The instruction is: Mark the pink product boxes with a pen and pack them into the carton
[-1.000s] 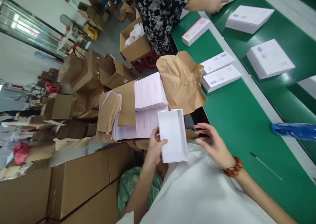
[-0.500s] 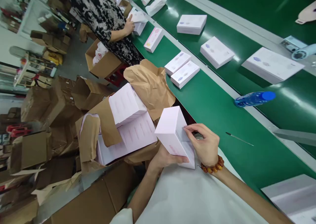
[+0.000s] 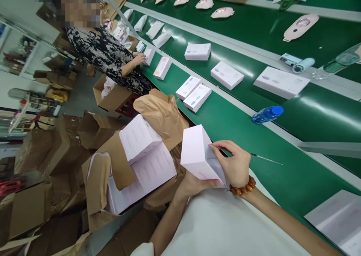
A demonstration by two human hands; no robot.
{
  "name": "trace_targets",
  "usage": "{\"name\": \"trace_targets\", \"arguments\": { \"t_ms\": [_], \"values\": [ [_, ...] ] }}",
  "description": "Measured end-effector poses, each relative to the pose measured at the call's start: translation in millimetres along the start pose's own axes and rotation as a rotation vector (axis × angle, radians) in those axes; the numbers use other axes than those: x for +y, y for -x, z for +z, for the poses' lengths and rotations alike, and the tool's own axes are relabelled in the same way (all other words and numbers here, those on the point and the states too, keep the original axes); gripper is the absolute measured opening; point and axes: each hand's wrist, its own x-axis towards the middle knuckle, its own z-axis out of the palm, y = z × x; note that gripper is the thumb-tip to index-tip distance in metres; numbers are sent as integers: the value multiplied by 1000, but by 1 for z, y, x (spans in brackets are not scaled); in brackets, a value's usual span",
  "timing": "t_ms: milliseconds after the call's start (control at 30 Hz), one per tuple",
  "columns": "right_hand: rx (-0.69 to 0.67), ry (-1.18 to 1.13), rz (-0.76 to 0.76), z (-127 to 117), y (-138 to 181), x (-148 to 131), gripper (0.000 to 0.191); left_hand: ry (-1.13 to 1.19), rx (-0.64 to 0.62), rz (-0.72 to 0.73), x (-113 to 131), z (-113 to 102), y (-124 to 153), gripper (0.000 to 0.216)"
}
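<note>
A pale pink box (image 3: 196, 152) is tilted up in front of my chest. My left hand (image 3: 194, 183) grips it from underneath, fingers curled round its lower edge. My right hand (image 3: 234, 163), with a brown bead bracelet on the wrist, pinches the box's open end at the right. Just left of it, a stack of similar pink boxes (image 3: 141, 154) lies in torn brown wrapping paper (image 3: 162, 113).
A green conveyor belt (image 3: 254, 135) runs on the right with several white boxes (image 3: 227, 74), a blue bottle (image 3: 266, 114) and a thin pen (image 3: 266, 159). Another person in a patterned top (image 3: 105, 56) handles a box farther up. Cardboard cartons (image 3: 42, 162) crowd the floor left.
The box was lying open-side up in my left hand alone; my right hand came onto it and it turned on edge. My view has swung right along the belt.
</note>
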Motion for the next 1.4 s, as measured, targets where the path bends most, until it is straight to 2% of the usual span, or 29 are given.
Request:
{"name": "trace_targets", "arguments": {
  "t_ms": [67, 233, 333, 367, 467, 533, 667, 833, 933, 1100, 1167, 1333, 1400],
  "values": [
    [-35, -15, 18, -2, -4, 1, 25, -22, -50, -1, 3, 0, -6, 99],
    [-212, -92, 38, -15, -9, -3, 24, -4, -189, 23, 16, -9, -24, 92],
    [-332, -62, 18, -27, -6, -5, 40, 88, -224, 39, 15, -13, -30, 100],
    [-344, -43, 21, -30, -4, -5, 46, 106, -197, 39, 13, -13, -31, 101],
    [-309, 15, 50, -34, 3, 1, 59, 115, -1, 84, 4, -8, -26, 107],
    [-280, 59, 59, -33, 7, 5, 67, 97, 49, 107, 1, -4, -20, 110],
    [-271, 160, 24, -27, 12, 10, 80, 50, -19, 87, 6, 1, -9, 102],
    [-259, 248, -7, -26, 13, 5, 80, 38, -101, 77, 13, -3, -8, 97],
    [-258, 307, -12, -26, 15, 1, 80, 31, -122, 91, 9, -6, -10, 101],
    [-359, 342, 13, -25, 20, 2, 89, -29, -91, 96, -3, -8, -12, 117],
    [-338, 346, 18, -24, 21, 4, 87, -48, -104, 89, -4, -8, -11, 120],
    [-219, 365, -61, -22, 19, 4, 70, -63, -164, 70, 8, -11, -18, 107],
    [-184, 334, -59, -24, 17, 3, 68, -9, -246, 74, 14, -15, -26, 117]
  ]
}}
